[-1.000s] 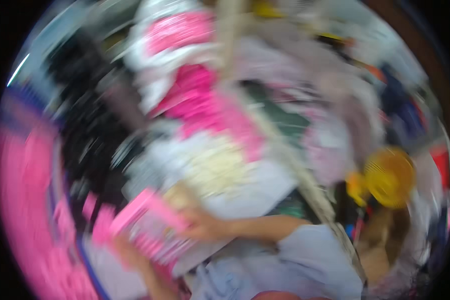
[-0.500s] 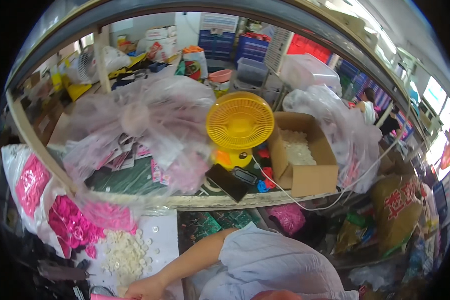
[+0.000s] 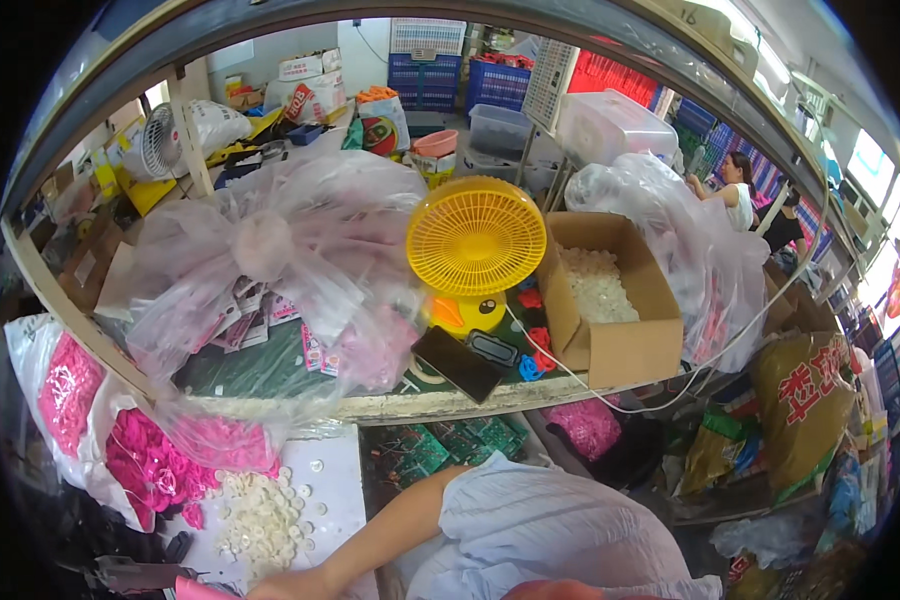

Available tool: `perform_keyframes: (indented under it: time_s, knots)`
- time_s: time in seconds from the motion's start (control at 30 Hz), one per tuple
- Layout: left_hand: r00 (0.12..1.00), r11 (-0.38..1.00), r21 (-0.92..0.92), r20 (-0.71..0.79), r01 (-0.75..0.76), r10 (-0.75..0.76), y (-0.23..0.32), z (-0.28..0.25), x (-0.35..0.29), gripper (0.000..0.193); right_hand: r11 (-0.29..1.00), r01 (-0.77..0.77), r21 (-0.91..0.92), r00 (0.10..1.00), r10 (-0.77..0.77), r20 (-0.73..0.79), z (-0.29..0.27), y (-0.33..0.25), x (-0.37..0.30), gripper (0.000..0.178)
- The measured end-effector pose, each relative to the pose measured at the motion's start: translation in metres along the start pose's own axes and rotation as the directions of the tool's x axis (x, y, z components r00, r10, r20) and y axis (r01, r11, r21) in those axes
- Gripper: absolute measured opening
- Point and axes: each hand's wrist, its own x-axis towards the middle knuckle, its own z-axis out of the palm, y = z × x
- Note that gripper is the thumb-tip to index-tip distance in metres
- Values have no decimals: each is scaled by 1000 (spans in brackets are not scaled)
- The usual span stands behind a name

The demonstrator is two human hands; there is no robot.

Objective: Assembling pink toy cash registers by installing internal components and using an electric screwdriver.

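My right arm, in a loose pale blue sleeve, reaches across the lower middle of the view to the left. At the lower edge my right hand point(image 3: 288, 584) is mostly cut off, and its fingers do not show. A smooth pink thing point(image 3: 198, 590) sticks up just left of the hand; whether I hold it cannot be seen. Above the hand a pile of small cream-white round plastic pieces point(image 3: 260, 518) is spread on a white board point(image 3: 342, 500). Bright pink pieces point(image 3: 150, 455) spill from a white bag beside the pile. My left hand is out of view.
Beyond a ledge stand a yellow fan point(image 3: 477, 240), a dark phone point(image 3: 457, 364) and a cardboard box point(image 3: 635, 350) of whitish pieces. Clear plastic bags point(image 3: 290, 200) flank them. Green circuit boards point(image 3: 420, 450) lie below the ledge. A person point(image 3: 738, 195) is at far right.
The whole view has shifted slightly and become sharper. My right hand sits a little lower in view, with less of it showing. The pink thing stands slightly higher and farther left.
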Motion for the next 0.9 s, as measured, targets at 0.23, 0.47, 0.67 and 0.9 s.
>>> perform_keyframes:
  time_s: [0.23, 0.47, 0.67, 0.9]
  knots:
    - [985, 990, -130, -150, 61, -80, -10, -46, -10, 53, 998, 37, 47, 989, -44, 140, 3, -9, 6, 26]
    - [890, 998, -48, -453, 34, -52, 9, -134, -86, 50, 984, -114, 136, 921, 53, 386, -17, -40, 5, 35]
    - [839, 970, 159, -489, -185, 240, 18, -159, -85, 30, 950, -311, 15, 776, 245, 581, -16, -45, 39, 39]
    - [859, 704, 543, 66, -458, 508, 59, -164, -77, 26, 798, 455, -395, 814, -194, 547, -44, -18, 86, 28]
